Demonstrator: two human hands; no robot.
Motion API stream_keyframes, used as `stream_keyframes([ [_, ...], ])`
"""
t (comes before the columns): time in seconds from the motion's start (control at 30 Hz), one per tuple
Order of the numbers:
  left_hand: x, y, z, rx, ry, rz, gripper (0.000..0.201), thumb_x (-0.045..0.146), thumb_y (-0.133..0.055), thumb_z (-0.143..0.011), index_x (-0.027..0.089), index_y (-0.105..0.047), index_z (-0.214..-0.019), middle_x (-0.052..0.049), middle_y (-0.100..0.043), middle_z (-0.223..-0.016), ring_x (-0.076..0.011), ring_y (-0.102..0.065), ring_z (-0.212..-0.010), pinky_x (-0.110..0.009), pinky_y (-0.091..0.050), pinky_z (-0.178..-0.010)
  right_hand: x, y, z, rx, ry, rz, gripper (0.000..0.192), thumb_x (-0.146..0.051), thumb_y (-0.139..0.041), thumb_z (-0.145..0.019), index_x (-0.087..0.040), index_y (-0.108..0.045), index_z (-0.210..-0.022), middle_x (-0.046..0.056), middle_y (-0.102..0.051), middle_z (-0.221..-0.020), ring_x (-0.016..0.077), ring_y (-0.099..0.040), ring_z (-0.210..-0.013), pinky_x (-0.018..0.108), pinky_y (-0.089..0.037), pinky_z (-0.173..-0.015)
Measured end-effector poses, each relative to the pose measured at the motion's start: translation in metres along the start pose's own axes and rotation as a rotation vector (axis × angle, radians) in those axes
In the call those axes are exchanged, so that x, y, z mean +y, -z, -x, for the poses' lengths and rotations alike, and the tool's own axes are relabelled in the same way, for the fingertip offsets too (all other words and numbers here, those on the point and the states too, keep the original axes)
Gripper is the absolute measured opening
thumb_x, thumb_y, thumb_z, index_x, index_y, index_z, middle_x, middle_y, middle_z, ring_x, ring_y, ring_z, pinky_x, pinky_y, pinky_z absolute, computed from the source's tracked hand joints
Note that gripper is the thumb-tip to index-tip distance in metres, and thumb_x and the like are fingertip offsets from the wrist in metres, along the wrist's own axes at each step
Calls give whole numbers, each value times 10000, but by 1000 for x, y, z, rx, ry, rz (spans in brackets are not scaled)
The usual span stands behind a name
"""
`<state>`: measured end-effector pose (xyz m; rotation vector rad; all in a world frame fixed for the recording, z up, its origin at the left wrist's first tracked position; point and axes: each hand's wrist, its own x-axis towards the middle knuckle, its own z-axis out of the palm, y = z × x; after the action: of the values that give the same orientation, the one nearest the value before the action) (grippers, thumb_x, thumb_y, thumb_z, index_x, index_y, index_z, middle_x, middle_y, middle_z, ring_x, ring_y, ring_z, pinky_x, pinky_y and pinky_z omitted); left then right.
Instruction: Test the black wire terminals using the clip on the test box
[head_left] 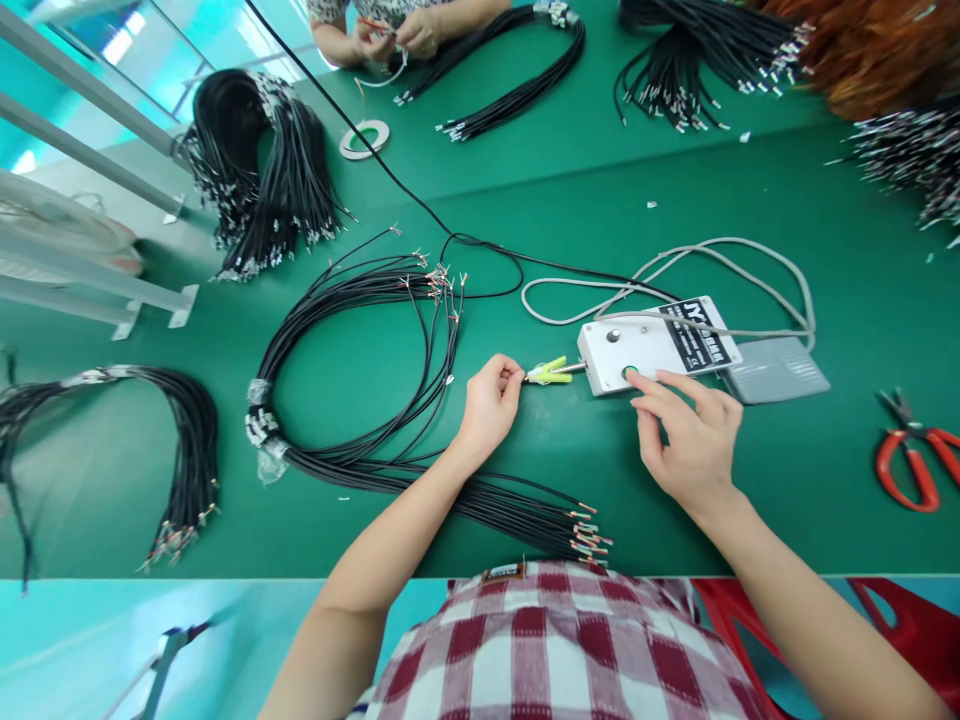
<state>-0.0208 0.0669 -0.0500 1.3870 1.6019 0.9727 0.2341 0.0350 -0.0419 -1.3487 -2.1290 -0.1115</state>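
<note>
My left hand [491, 402] is closed in a pinch on the end of a cable, mostly hidden by the fingers, right at the yellow-green clip [550, 371]. That clip sits on a metal shaft sticking out of a white control box [600, 358] with a black knob and a dark printed label. My right hand [694, 435] has its fingers spread, with the index fingertip on the green button [631, 373]. Left of my hands lies a looped bundle of black cables [274, 345], taped together, with stripped coloured wire ends; part of it passes under my left forearm.
A grey foot pedal [780, 372] and red-handled pliers [913, 450] lie to the right. More black cable bundles [262, 170] rest at left and at the back. Across the green table [570, 200], a co-worker's hands [401, 38] hold a white cable near a tape roll [364, 140].
</note>
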Motion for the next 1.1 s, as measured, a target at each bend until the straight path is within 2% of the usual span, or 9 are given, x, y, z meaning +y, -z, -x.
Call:
stream_keyframes([
  [0.2,-4,9,2,32,3,-18,71,190,-531,-875,183,-516,-805,30,-550,-676,-85,-493,-535,-191,-347,-517,6,-8,-3,93,10,62,188,-91,-597,-852,-255,-613,-941,4,-778,-1060,264,-660,-1027,446,-350,-917],
  [0.4,-7,21,0,93,-14,73,76,230,-556,-880,174,-543,-831,17,-561,-695,-76,-493,-522,-189,-368,-495,-8,0,0,90,-20,-93,179,-117,-629,-853,-264,-624,-954,35,-769,-1091,299,-632,-1129,494,-395,-964],
  [0.53,-1,48,-16,250,-83,65,84,225,-589,-867,180,-553,-806,16,-556,-670,-84,-509,-567,-191,-393,-511,-31,2,18,-135,55,-425,201,-127,-603,-890,-255,-632,-1043,54,-765,-1081,235,-702,-975,412,-504,-857],
  [0.63,-5,83,-42,415,55,221,101,247,-510,-940,207,-458,-863,82,-453,-565,-58,-429,-428,-177,-350,-439,-41,-1,32,-300,7,-581,184,-161,-549,-940,-251,-643,-1070,47,-767,-985,204,-714,-837,367,-532,-750],
  [0.73,-17,115,-64,563,146,248,114,229,-379,-1007,219,-342,-900,81,-497,-649,-60,-566,-511,-196,-475,-553,-44,-3,39,-372,-52,-626,167,-192,-532,-958,-256,-651,-1056,40,-757,-937,205,-703,-810,368,-535,-731],
  [0.87,-20,117,-55,586,116,147,134,186,-494,-969,197,-363,-946,15,-567,-837,-98,-628,-724,-243,-514,-692,-41,-5,40,-370,-159,-653,166,-210,-521,-970,-264,-651,-1057,40,-745,-965,211,-698,-875,376,-549,-787],
  [0.97,-4,81,-9,417,-240,-223,203,190,-627,-896,187,-497,-1052,-56,-583,-1058,-168,-588,-972,-286,-495,-824,-39,-8,39,-325,-276,-669,161,-228,-521,-975,-261,-651,-1064,43,-740,-995,205,-701,-882,359,-557,-787],
  [1.07,17,31,44,-332,-506,-454,123,199,-553,-939,215,-577,-1058,-70,-612,-1061,-215,-577,-1042,-362,-486,-922,-36,-8,35,-310,-371,-682,153,-263,-526,-976,-259,-659,-1053,42,-744,-997,205,-709,-855,352,-562,-767],
  [1.1,21,16,57,-500,-539,-520,134,204,-562,-932,209,-586,-1063,-84,-610,-1088,-230,-570,-1041,-376,-490,-908,-35,-8,33,-311,-390,-688,153,-274,-527,-977,-258,-660,-1052,43,-746,-999,206,-710,-856,354,-562,-771],
])
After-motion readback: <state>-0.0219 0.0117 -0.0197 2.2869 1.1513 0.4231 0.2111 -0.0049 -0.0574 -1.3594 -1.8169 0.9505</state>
